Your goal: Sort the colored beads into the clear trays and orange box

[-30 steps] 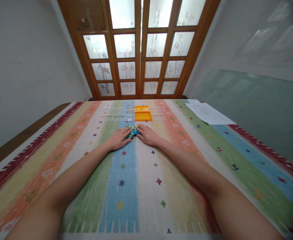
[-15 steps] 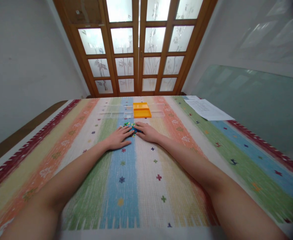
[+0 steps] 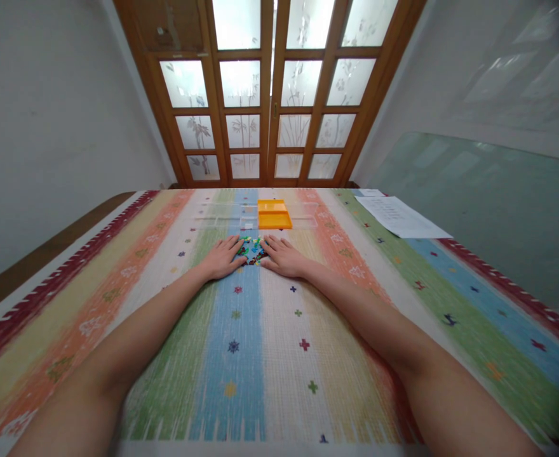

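Head view: on the striped worktop, the left hand lies flat just left of a pile of small coloured pieces. The right hand lies flat just right of it. Each grip is spread, pinching nothing. Beyond the pile sits an orange tray between clear trays, with paper far right.

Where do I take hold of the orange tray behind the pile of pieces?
Pinch the orange tray by its near rim, coming from your side, just right of the loose coloured pieces. The clear trays sit close on its left and right, so those rims look blocked; the near rim is bare.
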Demonstrator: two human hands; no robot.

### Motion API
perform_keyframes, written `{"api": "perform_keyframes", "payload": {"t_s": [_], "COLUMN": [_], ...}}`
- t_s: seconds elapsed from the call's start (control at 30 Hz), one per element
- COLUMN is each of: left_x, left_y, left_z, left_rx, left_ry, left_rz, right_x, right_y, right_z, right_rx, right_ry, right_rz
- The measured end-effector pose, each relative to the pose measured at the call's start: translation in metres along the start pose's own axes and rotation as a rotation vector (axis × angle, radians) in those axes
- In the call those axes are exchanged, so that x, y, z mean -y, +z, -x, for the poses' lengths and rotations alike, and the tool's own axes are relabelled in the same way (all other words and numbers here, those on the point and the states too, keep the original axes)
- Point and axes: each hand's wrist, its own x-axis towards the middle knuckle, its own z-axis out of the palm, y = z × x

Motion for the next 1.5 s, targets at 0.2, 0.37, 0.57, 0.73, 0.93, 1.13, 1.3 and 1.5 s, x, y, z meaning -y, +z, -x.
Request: {"api": "perform_keyframes", "payload": {"t_s": [0.2,0.37,0.57,0.73,0.93,1.13,1.3,1.5], "left_x": [-0.009,-0.014,-0.004,-0.011,-0.013,-0.011,-0.019,-0.023], "left_y": [-0.004,-0.004,-0.002,-0.003,-0.001,-0.005,-0.007,-0.005], "left_z": [-0.001,-0.001,-0.007,-0.003,-0.003,-0.017,-0.031,-0.037], "left_rx": [0.076,0.055,0.069,0.120,0.070,0.061,0.073,0.076], "left_ry": [0.161,0.099,0.014,0.125,0.064,0.093,0.151,0.212], "left_rz": [-0.003,-0.011,-0.042,-0.042,-0.034,-0.028,-0.043,-0.056], "right_x": [0.007,0.004,0.007,0.007,-0.013,-0.023,-0.021,-0.026], "right_y": [-0.002,-0.001,-0.001,-0.001,-0.001,-0.003,-0.003,-0.005], "right_z": [-0.012,-0.016,-0.003,-0.003,-0.007,-0.006,-0.002,-0.002], "right_rx": [-0.025,0.025,0.025,0.009,-0.037,0.012,0.027,0.009], "right_ry": [-0.074,-0.052,-0.058,-0.108,0.005,0.129,0.117,0.025], "right_rz": [0.022,0.046,0.053,0.053,0.089,0.116,0.087,0.027]}}
